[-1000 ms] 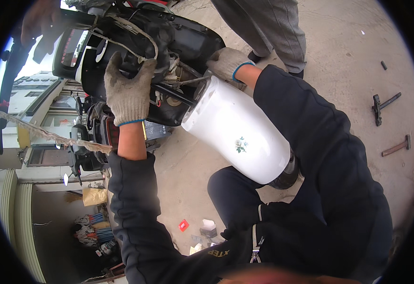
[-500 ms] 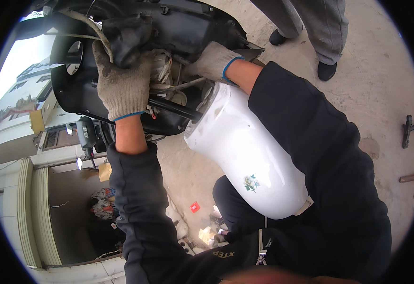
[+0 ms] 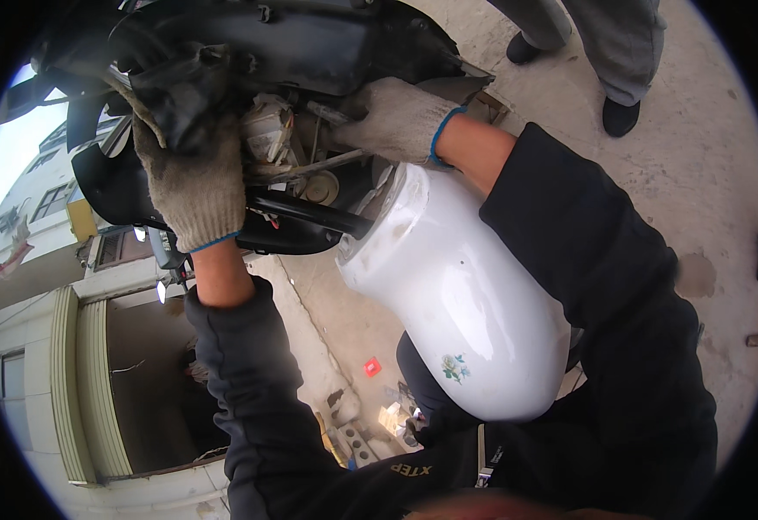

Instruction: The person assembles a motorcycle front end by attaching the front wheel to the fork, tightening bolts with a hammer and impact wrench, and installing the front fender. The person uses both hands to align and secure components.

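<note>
Both my hands wear grey knit work gloves with blue cuffs. My left hand [image 3: 193, 186] reaches into the front of a scooter's black body panels [image 3: 301, 48]. Its fingers are hidden under a crumpled black flexible sheet [image 3: 180, 100], and a pale cable [image 3: 141, 108] crosses by its thumb. My right hand [image 3: 396, 121] lies over the opening with its fingers curled inward; what they hold is hidden. Between the hands are wires and a whitish part [image 3: 268, 134]. A black tube [image 3: 310, 212] runs to a glossy white fender [image 3: 483, 269] with a flower decal, lying below my right forearm.
A person in grey trousers [image 3: 617, 48] and dark shoes stands at the upper right on the concrete ground [image 3: 699, 173]. A red square item [image 3: 372, 367] and perforated blocks [image 3: 357, 442] lie below. A building with an open doorway [image 3: 149, 381] stands at left.
My left hand has moved left and down in the picture, and its thumb is now more covered by the black sheet. My right hand stays at the opening. The whole view has shifted slightly.
</note>
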### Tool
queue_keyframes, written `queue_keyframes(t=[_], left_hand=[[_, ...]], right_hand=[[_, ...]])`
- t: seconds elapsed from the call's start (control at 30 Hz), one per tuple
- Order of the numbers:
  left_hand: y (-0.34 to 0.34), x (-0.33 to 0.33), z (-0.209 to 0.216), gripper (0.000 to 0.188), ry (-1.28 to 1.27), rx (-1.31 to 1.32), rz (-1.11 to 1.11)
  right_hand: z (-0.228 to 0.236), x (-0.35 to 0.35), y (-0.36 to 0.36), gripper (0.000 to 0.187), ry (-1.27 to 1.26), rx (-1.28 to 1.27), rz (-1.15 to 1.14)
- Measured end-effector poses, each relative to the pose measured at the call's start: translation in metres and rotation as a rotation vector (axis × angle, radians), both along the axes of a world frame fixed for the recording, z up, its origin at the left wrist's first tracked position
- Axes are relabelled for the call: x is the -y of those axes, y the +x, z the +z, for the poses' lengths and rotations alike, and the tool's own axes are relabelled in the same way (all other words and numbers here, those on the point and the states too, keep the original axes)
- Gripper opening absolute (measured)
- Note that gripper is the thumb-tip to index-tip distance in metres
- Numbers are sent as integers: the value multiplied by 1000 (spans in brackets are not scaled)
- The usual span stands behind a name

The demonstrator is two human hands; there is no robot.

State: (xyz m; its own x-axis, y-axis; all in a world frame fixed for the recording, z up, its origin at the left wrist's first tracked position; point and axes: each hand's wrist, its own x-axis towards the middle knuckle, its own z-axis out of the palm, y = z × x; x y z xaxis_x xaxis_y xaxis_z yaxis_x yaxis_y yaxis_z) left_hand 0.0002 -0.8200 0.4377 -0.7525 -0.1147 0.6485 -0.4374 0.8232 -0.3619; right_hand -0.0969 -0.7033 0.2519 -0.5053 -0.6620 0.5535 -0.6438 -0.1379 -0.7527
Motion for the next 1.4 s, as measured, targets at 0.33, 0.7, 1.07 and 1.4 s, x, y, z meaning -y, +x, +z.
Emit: queue_keyframes(t=[0.33, 0.7, 1.07, 1.4], left_hand=[[3, 1, 0, 105, -40, -4, -80], [8, 23, 4, 111, -92, -59, -74], [-4, 25, -1, 111, -109, -79, -306], [15, 28, 9, 105, 276, -25, -511]], right_hand=[[6, -1, -3, 45, 184, 368, 11], [-17, 6, -1, 42, 140, 254, 40], [-26, -63, 16, 37, -85, 673, -4], [13, -47, 48, 40, -464, 668, 132]])
